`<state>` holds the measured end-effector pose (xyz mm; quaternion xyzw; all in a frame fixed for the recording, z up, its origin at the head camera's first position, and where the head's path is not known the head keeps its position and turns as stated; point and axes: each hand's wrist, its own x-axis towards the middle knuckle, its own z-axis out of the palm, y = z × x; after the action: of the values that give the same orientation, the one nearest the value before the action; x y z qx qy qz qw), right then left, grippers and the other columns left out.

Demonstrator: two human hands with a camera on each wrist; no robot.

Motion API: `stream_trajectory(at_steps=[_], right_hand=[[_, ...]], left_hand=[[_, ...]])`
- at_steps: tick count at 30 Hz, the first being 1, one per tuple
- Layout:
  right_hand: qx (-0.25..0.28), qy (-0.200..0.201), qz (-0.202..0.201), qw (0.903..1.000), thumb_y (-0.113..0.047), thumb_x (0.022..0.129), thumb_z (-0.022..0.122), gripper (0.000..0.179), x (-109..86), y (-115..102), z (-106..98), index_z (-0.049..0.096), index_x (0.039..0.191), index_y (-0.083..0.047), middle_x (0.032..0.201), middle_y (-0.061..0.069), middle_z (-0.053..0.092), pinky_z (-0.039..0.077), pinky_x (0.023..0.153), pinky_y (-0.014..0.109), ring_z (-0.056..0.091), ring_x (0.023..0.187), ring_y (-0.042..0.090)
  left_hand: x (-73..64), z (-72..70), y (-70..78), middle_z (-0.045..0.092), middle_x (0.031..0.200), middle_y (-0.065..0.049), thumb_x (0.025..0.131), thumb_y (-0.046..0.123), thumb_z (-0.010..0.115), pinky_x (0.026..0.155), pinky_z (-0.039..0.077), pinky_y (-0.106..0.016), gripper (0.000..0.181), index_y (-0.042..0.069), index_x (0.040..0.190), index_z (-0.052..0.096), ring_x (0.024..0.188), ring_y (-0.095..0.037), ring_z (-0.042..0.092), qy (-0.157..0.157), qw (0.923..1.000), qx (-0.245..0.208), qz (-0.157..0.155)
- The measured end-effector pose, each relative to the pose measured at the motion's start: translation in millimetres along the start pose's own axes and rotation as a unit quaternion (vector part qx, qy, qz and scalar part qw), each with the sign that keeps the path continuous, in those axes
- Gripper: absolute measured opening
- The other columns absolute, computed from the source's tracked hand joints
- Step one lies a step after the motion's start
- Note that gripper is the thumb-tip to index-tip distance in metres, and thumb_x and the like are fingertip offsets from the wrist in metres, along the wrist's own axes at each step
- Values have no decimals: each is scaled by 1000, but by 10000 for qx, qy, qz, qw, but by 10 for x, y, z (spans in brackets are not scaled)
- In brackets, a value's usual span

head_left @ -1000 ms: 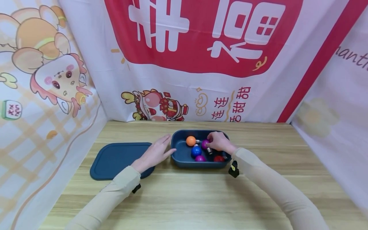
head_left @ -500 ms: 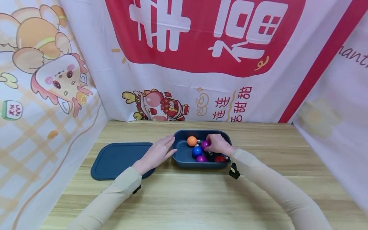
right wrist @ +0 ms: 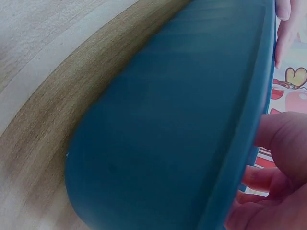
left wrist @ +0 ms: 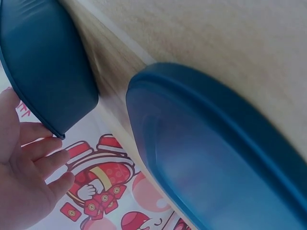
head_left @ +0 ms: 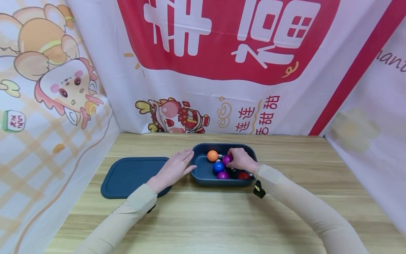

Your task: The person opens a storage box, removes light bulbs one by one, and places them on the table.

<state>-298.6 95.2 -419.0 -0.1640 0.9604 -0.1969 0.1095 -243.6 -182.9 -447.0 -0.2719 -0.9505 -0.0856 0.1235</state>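
Observation:
A dark blue box [head_left: 201, 173] stands on the table, with several coloured light bulbs inside. My right hand [head_left: 241, 159] reaches over the box's right part and grips a purple light bulb [head_left: 226, 160]. In the right wrist view the box wall [right wrist: 163, 124] hides my fingertips and that bulb. Near it lie an orange bulb [head_left: 212, 155], a blue bulb [head_left: 218, 167], another purple bulb [head_left: 223, 175] and a red bulb [head_left: 244, 175]. With fingers extended, my left hand [head_left: 173, 169] touches the box's left rim; the left wrist view shows fingers beside the box's edge [left wrist: 48, 67].
A flat dark blue lid [head_left: 134, 176] lies on the wooden table [head_left: 203, 218] left of the box, partly beneath my left forearm. Printed cloth [head_left: 196, 77] hangs behind the table, and more covers both sides.
My right-hand fingers have shifted down slightly and closed around the purple light bulb, covering most of its metal base. My left fingertips have edged onto the box rim.

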Motion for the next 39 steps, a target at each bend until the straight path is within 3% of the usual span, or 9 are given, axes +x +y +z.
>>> stream_trajectory(at_steps=[13, 19, 31, 39], right_hand=[[76, -33, 37, 10000, -14, 86, 77, 40, 22, 19, -12, 62, 121, 1, 110, 17, 69, 61, 80, 35, 65, 83, 19], [80, 205, -131, 9997, -16, 87, 76, 38, 14, 23, -81, 64, 118, 2, 109, 17, 70, 58, 86, 38, 64, 90, 22], [261, 384, -171, 9988, -20, 88, 76, 43, -107, 41, -206, 63, 123, 1, 118, 19, 69, 56, 94, 43, 66, 102, 27], [586, 564, -365, 9960, -17, 88, 75, 39, -192, 137, -263, 64, 120, 3, 115, 22, 70, 58, 91, 44, 66, 99, 29]], left_hand=[[12, -21, 21, 49, 150, -19, 98, 39, 60, 116, 38, -53, 62, -1, 144, 49, 141, -35, 47, -94, 10000, -5, -16], [22, -8, 10, 48, 151, -18, 99, 41, 57, 116, 40, -51, 62, 0, 145, 48, 141, -32, 47, -129, 9999, 76, -21], [17, 14, 0, 47, 153, -15, 100, 42, 55, 119, 35, -51, 62, 2, 146, 47, 143, -32, 45, -190, 9997, 53, -117], [13, 31, 2, 47, 153, -14, 100, 42, 57, 121, 32, -50, 61, 3, 146, 48, 144, -31, 44, -189, 9997, 25, -166]])
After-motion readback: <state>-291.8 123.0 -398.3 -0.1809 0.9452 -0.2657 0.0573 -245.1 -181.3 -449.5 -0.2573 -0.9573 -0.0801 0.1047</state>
